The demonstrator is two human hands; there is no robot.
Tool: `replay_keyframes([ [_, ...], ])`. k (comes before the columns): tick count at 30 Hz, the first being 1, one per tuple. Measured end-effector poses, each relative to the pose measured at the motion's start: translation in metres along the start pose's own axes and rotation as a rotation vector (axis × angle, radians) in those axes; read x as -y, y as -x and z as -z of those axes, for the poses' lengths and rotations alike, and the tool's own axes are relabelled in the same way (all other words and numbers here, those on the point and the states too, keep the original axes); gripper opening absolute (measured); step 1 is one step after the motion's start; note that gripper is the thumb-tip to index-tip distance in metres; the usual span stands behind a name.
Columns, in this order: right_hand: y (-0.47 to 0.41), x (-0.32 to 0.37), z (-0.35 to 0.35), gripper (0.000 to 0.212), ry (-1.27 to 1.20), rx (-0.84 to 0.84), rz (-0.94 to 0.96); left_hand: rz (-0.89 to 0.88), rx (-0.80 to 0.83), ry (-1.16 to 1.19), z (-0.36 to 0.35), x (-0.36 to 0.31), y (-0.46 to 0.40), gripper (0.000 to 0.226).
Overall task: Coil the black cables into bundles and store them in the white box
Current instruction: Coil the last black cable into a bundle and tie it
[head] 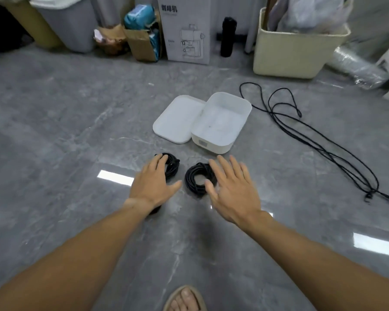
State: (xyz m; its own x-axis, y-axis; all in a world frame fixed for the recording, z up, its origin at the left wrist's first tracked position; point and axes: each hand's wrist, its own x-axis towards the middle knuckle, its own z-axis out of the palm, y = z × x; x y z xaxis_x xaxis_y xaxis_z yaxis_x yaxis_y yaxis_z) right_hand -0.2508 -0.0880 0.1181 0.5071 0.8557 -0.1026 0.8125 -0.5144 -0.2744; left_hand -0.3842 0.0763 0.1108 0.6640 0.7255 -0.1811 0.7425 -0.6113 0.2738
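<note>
Fingers (158,161) of our left hand (153,185) lie nearly straight over the left coiled cable bundle (172,166), covering its near-left part, though whether they actually press on it we cannot tell. Our right hand (231,191) is spread flat and slightly blurred, its fingers straight and holding nothing; they reach over the right edge of the right coiled cable bundle (194,179), whose open ring shows just left of the thumb. Both bundles rest on the grey marble floor (65,135), just beside each other. Beyond them stands the white box (221,121), open, with its lid (177,118) lying flat against its left side. To the right of the box a loose black cable (319,140) sprawls uncoiled in long loops across the floor.
</note>
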Motion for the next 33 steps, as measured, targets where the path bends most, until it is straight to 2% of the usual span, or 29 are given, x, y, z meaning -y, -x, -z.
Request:
replay_keyframes([
  [9,0.045,-0.067,0.114,0.061,0.019,-0.101,-0.122,-0.233,-0.051,-0.025,0.072,-0.128,0.019,0.087],
  [17,0.096,-0.167,0.163,0.060,0.080,-0.122,-0.295,-0.477,-0.037,-0.042,0.067,-0.266,0.023,0.086],
  [24,0.111,-0.245,0.150,0.059,0.100,-0.092,-0.408,-0.607,-0.006,-0.054,0.028,-0.345,0.012,0.086],
  [29,0.112,-0.302,0.111,0.056,0.139,-0.063,-0.447,-0.609,0.046,-0.028,-0.031,-0.363,-0.008,0.086],
  [33,0.117,-0.351,0.070,0.055,0.185,0.046,-0.534,-0.616,0.095,-0.028,-0.086,-0.367,-0.024,0.088],
])
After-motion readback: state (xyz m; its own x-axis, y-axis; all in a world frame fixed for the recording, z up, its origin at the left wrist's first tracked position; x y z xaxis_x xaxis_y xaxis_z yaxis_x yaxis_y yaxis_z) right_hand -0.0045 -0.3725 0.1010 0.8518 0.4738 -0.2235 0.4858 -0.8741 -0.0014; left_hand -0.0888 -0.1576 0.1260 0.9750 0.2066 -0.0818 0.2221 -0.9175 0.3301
